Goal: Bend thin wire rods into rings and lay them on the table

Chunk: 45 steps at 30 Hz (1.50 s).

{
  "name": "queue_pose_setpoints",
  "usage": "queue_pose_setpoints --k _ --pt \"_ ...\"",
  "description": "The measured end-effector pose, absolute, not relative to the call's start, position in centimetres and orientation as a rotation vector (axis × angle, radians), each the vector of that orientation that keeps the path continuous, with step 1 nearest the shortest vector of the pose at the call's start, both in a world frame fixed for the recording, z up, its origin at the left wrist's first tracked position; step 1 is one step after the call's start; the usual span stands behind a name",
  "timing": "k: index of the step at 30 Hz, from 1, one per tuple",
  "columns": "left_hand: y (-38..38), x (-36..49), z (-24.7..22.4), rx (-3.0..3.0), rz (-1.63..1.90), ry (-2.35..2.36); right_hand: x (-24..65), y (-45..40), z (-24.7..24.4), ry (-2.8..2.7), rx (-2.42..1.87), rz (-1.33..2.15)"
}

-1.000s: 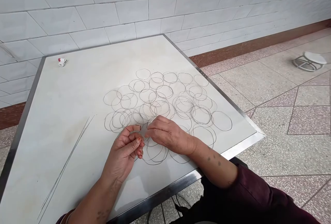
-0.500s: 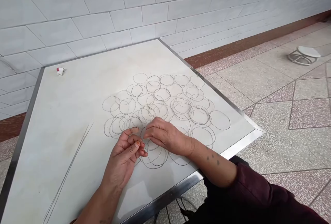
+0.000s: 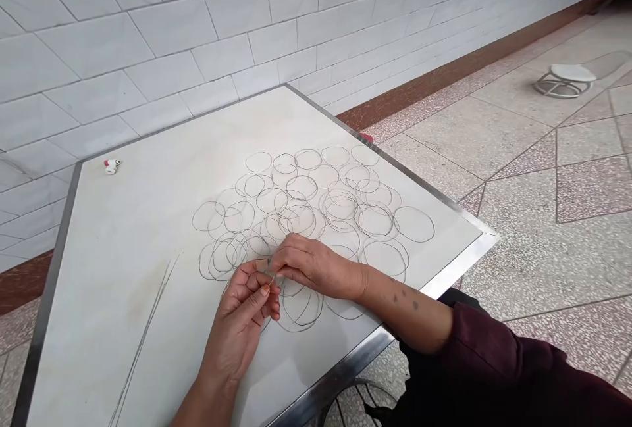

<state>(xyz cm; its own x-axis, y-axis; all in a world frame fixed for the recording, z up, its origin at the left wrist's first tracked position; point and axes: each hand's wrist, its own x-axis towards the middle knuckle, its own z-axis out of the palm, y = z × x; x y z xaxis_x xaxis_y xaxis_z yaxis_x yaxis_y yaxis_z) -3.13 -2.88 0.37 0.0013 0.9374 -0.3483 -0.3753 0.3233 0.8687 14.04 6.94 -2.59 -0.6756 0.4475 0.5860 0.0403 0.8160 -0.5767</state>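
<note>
My left hand (image 3: 239,315) is palm-up near the table's front edge, its thumb and fingers pinching a thin wire (image 3: 272,280). A tan strip is wrapped around the index fingertip. From the right, my right hand (image 3: 316,266) reaches over and grips the same wire with bent fingertips, close against the left fingers. Most of what lies between the fingertips is hidden. Under and beyond both hands, many thin wire rings (image 3: 301,216) lie spread and overlapping on the white tabletop (image 3: 162,203). Several straight wires (image 3: 143,341) rest to the left of my left hand.
A small white-and-red object (image 3: 111,166) sits at the table's far left corner. Metal trim (image 3: 419,177) borders the table. A tiled wall (image 3: 237,19) stands behind it. On the floor to the right is a round white stool (image 3: 567,78). A red item (image 3: 366,138) shows past the table's edge.
The camera view has shifted slightly, so the table appears lower at the back. My right fingertips have moved a little against the left ones; both hands keep their hold on the wire.
</note>
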Motion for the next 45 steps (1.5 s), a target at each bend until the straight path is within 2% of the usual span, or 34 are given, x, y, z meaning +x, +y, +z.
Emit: queue_pose_setpoints --k 9,16,21,27,37,45 --pt "-2.8 -3.0 0.2 0.679 1.057 1.105 14.1 6.9 -2.4 -2.149 -0.365 0.950" --pt "-2.9 -2.8 0.3 0.647 1.085 1.136 13.8 6.8 -2.7 -1.913 -0.318 1.460" --pt "-2.9 -2.9 0.2 0.640 1.063 1.129 13.9 6.7 -2.5 -1.880 -0.353 1.583" --pt "-2.8 -2.8 0.2 0.621 1.098 1.141 14.0 6.7 -2.7 -1.893 -0.362 1.588" --pt "-2.6 -3.0 -0.4 0.299 1.484 0.969 13.7 6.1 -3.7 -2.004 -0.485 1.189" --pt "-2.9 -2.3 -0.4 0.275 1.525 0.931 12.5 5.3 -4.4 -1.985 -0.456 1.030"
